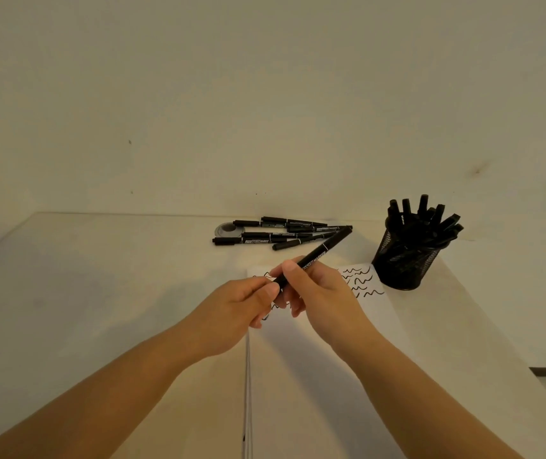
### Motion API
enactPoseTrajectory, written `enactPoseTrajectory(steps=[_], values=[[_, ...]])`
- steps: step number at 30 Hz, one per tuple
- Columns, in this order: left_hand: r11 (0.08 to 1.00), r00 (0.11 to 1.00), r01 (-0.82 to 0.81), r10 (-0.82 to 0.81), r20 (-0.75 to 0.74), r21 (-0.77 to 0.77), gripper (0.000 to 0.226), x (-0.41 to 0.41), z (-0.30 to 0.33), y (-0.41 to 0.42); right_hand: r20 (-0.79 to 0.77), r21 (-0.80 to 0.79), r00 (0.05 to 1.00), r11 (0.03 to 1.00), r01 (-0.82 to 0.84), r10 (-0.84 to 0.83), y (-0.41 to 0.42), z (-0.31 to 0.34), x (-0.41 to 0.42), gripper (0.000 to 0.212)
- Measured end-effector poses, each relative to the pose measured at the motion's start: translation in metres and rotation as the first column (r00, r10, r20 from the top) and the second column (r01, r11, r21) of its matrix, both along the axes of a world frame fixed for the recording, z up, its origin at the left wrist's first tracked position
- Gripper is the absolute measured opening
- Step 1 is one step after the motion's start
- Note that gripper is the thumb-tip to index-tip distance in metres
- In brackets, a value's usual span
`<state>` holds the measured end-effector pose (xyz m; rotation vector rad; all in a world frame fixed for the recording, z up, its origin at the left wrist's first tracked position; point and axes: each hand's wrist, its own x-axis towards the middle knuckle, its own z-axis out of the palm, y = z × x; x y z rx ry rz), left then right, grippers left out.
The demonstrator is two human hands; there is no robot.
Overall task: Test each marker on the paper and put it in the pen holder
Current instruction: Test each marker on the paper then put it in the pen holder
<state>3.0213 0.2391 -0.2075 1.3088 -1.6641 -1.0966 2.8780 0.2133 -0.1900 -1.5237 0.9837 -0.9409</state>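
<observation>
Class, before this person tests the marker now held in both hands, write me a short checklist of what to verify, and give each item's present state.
1. Marker held firmly by right hand: ok.
2. Left hand pinching the near end, ready to uncap: ok.
3. Cap off: cannot tell.
4. Paper has blank room below the squiggles: ok.
5. Pen holder upright, within view: ok.
6. Untested markers remain on the table: ok.

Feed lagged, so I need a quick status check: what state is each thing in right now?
Held marker: off the table, gripped by both hands.
Left hand: pinches the marker's near end.
Right hand: grips the barrel.
Loose markers: lying flat.
Pen holder: upright, holding markers.
Paper: flat, squiggled.
</observation>
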Motion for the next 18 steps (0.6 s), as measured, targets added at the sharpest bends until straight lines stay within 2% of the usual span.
enactPoseTrajectory(steps=[4, 8, 10, 12, 13, 15, 18], values=[[0.998, 0.998, -0.047, 0.049, -0.026, 0.043, 0.032, 0.002, -0.010, 0.011, -0.052, -0.010, 0.998, 0.999, 0.034, -0.034, 0.003, -0.004, 0.000, 0.028], [0.978, 0.978, -0.147, 0.166, 0.124, -0.150, 0.031, -0.001, -0.011, 0.017, -0.002, 0.035, 0.992, 0.992, 0.125, -0.125, 0.008, -0.012, 0.009, 0.030], [0.931, 0.906, -0.163, 0.272, 0.325, -0.325, 0.027, -0.001, -0.013, 0.019, 0.041, 0.098, 0.970, 0.967, 0.236, -0.241, 0.001, -0.013, 0.009, 0.031], [0.854, 0.756, -0.152, 0.424, 0.498, -0.497, 0.027, 0.007, -0.020, 0.023, 0.139, 0.179, 0.889, 0.894, 0.411, -0.436, -0.013, -0.006, -0.007, 0.032], [0.839, 0.738, -0.174, 0.458, 0.496, -0.516, 0.028, 0.014, -0.023, 0.023, 0.158, 0.166, 0.852, 0.864, 0.475, -0.499, -0.019, -0.004, -0.019, 0.032], [0.868, 0.826, -0.251, 0.423, 0.372, -0.428, 0.023, 0.028, -0.025, 0.019, 0.087, 0.062, 0.866, 0.870, 0.489, -0.493, -0.023, -0.005, -0.034, 0.027], [0.909, 0.901, -0.285, 0.362, 0.237, -0.306, 0.021, 0.036, -0.025, -0.001, -0.037, -0.025, 0.949, 0.949, 0.313, -0.314, -0.017, -0.017, -0.023, 0.014]])
